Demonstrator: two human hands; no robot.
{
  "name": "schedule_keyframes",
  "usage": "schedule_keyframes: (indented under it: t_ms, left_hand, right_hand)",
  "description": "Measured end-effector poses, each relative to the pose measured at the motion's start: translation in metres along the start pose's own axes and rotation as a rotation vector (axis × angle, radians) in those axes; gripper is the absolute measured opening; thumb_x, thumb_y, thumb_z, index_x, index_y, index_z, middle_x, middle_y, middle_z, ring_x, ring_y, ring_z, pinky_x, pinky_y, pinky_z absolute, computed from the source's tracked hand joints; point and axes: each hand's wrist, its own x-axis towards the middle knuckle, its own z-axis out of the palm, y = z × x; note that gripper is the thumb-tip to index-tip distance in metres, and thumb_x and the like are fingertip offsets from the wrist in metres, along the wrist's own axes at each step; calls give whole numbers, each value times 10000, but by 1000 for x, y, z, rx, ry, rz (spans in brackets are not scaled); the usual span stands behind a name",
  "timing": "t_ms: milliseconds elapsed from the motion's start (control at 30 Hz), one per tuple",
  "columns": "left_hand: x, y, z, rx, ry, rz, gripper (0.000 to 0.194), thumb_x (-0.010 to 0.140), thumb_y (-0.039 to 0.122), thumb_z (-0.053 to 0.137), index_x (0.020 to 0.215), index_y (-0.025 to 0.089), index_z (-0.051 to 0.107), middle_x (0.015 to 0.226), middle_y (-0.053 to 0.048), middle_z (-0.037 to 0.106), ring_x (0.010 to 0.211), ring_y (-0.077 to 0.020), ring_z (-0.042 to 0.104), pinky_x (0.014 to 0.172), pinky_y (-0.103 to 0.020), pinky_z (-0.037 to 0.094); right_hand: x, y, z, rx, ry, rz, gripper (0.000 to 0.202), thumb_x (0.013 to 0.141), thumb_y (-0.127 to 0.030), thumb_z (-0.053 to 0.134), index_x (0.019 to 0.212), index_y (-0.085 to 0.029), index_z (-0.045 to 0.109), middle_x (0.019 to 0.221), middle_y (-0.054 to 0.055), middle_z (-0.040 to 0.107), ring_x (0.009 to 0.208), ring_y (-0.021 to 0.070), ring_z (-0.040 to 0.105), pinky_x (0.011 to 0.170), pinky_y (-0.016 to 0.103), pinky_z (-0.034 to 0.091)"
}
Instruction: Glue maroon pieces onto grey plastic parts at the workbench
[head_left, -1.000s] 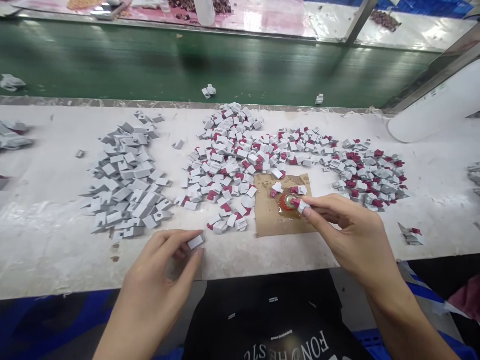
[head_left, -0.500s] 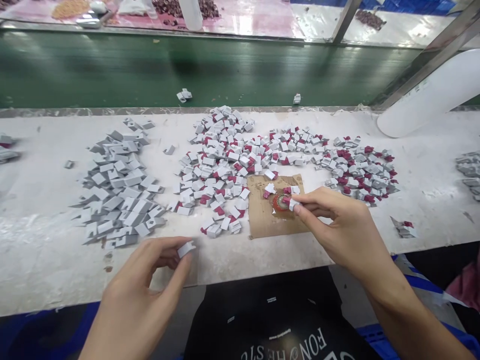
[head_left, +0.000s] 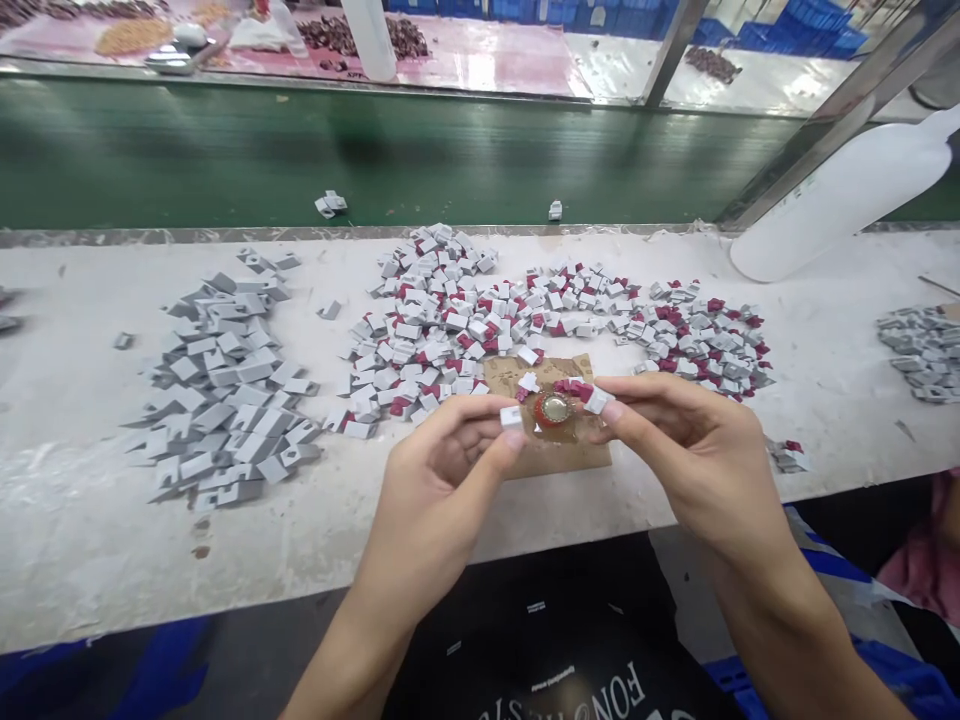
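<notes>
Between thumb and fingertips, my left hand (head_left: 442, 480) pinches a small light-grey plastic piece (head_left: 511, 418). My right hand (head_left: 690, 450) grips a grey-and-maroon plastic part (head_left: 597, 399), its maroon end pointing left. The two pieces are apart, above a brown cardboard square (head_left: 555, 463). On the cardboard sits a round red-rimmed cap (head_left: 553, 408), with a wet-looking patch around it. Another grey-and-maroon part (head_left: 527, 385) lies just left of the cap. My right fingers hide part of the cardboard.
A heap of plain grey pieces (head_left: 232, 390) lies on the left. Piles of grey-and-maroon parts (head_left: 435, 320) spread across the middle and right (head_left: 705, 340). Behind the table runs a green conveyor belt (head_left: 450, 165) carrying a few pieces. A white bottle-shaped object (head_left: 832, 205) leans at the back right.
My left hand has moved right with its grey piece, from beside the left heap to the cardboard. My right hand still holds its part, slightly shifted. The view has tilted a little.
</notes>
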Motion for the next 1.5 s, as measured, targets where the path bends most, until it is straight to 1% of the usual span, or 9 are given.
schedule_keyframes:
  t_ms: [100,267,533,700,867,1033,1200,1333,1500]
  left_hand:
    - [10,2,13,-158,-97,-22,248,1000,398,919,1162,226,845,1148,-81,904,1071,-264,882,965,-365,744]
    - [17,3,27,-269,-190,-25,213,1026,349,896,1179,211,841,1170,-90,910,1105,-285,893,1002,-398,748]
    - [20,0,29,-313,-228,-21,160,1056,303,874,1184,211,842,1152,-70,909,1106,-254,892,1031,-366,741]
    - [20,0,25,-219,-234,11,125,1039,305,890,1139,233,866,1138,-58,904,1064,-243,886,984,-346,742]
    - [20,11,12,-73,-228,79,80,1050,302,870,1123,274,881,1130,-45,888,1050,-241,870,940,-334,737]
    - [34,34,-9,32,-215,123,70,1033,299,859,1095,274,879,1093,-48,881,996,-242,856,879,-341,738]
    - [63,58,-30,103,-200,178,73,987,272,877,1056,257,892,1029,-55,881,943,-242,844,870,-359,728]
    - [90,65,-45,135,-223,187,96,979,273,883,1072,248,884,1042,-69,881,960,-249,845,830,-352,707]
    - [122,65,-62,115,-216,180,137,954,314,899,1045,222,853,1015,-78,876,931,-248,836,832,-375,699]
  right_hand:
    - [1,4,-1,293,-59,83,88,1013,-373,939,1095,-341,931,1076,5,934,878,223,914,869,370,784]
    - [1,10,0,409,-97,153,161,979,-407,976,1101,-312,929,1099,38,939,980,264,925,977,460,787]
    - [0,12,1,394,-90,160,150,986,-401,966,1105,-313,936,1111,47,939,1014,284,925,991,492,786]
    - [0,7,2,192,-44,67,127,991,-397,957,1092,-321,951,1103,55,933,1035,292,917,936,433,790]
    - [9,-9,5,125,-150,-15,58,1002,-330,937,1057,-326,957,992,47,905,951,256,903,825,333,774]
    - [30,-20,18,242,-257,-8,70,1014,-317,924,1080,-314,949,1105,68,918,993,261,904,866,369,784]
    - [65,-28,31,243,-322,-49,75,1008,-279,915,1074,-299,944,1051,56,909,928,223,881,790,327,766]
    - [97,-29,45,199,-344,-62,146,938,-342,987,1064,-281,948,1119,82,930,1032,273,902,888,406,783]
    - [135,-29,61,147,-404,-100,232,953,-464,962,1080,-272,933,1150,89,929,1098,288,891,997,472,758]
